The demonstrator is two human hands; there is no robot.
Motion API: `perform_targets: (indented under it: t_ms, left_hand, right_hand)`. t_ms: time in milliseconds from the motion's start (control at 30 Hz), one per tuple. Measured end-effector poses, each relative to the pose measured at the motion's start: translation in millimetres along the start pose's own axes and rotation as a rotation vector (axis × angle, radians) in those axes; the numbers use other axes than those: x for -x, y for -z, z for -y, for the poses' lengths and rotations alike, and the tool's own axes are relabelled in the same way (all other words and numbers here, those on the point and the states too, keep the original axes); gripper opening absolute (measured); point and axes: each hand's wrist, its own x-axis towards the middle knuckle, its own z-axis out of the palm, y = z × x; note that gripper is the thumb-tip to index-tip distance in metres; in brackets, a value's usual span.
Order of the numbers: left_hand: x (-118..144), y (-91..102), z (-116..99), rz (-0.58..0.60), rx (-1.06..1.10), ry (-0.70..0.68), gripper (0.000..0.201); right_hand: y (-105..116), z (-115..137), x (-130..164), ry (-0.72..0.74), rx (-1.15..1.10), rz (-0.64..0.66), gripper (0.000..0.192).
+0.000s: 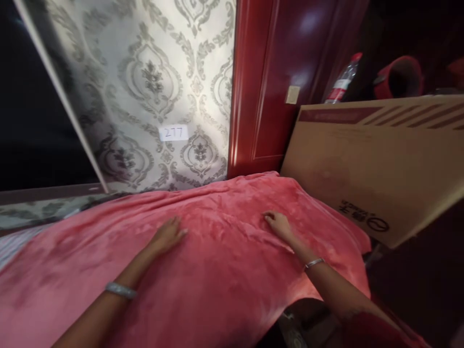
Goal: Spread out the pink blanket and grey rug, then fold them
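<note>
A pink plush blanket (217, 261) is spread in front of me, with creases running across its middle. On its left part, my left hand (168, 235) rests with the thumb apart from the fingers, holding nothing that I can see. My right hand (278, 224) is farther right on the same blanket. Its fingers curl toward the thumb in a pinch at the fabric; the exact grip is small and partly hidden. A grey bangle circles the left wrist, and a thin silver bracelet the right.
A large cardboard box (362, 164) stands at the right, with a red-capped plastic bottle (340, 87) and a red round object (402, 77) by its top edge. Behind are patterned wallpaper (152, 82), a red wooden panel (271, 82) and a dark screen-like panel (32, 111).
</note>
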Motion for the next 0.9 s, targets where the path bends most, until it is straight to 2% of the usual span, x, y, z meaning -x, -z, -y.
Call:
perform_targets:
  t_ms: [100, 200, 300, 367, 467, 633, 767, 900]
  left_hand:
    - [-16.4, -24.2, -48.5, 0.031, -0.032, -0.062, 0.067]
    - [-19.1, -46.3, -67.3, -0.055, -0.097, -0.086, 0.064]
    - [-18.6, -60.8, -64.1, -0.129, -0.137, -0.108, 0.064]
    - [-19.9, -66.1, -58.3, -0.141, -0.151, -0.112, 0.065]
    - [-23.6, -72.3, -51.2, -0.152, -0.17, -0.108, 0.067]
    - [-29.5, -85.2, -40.8, -0.203, -0.156, -0.127, 0.069]
    - [-29.3, -90.8, -35.0, -0.228, -0.13, -0.12, 0.065]
    - [-22.1, -86.6, -38.4, -0.193, -0.115, -0.114, 0.063]
  right_hand:
    - [23.7, -29.4, -27.0, -0.083, 0.042, -0.103, 0.028]
    - [57.1, -66.0, -56.6, -0.18, 0.079, -0.215, 0.031]
    - [86.6, -101.1, -83.3, -0.294, 0.099, -0.295, 0.033]
    - [98.1, -120.1, -99.5, -0.376, 0.096, -0.311, 0.034]
    - [102.4, -140.7, -123.6, -0.493, 0.063, -0.258, 0.032]
    - [96.9, -161.9, -160.9, -0.616, 0.029, -0.122, 0.029]
    - [97.3, -174.9, -177.9, -0.598, 0.064, -0.103, 0.024]
    - [94.8, -183.9, -183.9, -0.434, 0.133, -0.194, 0.032]
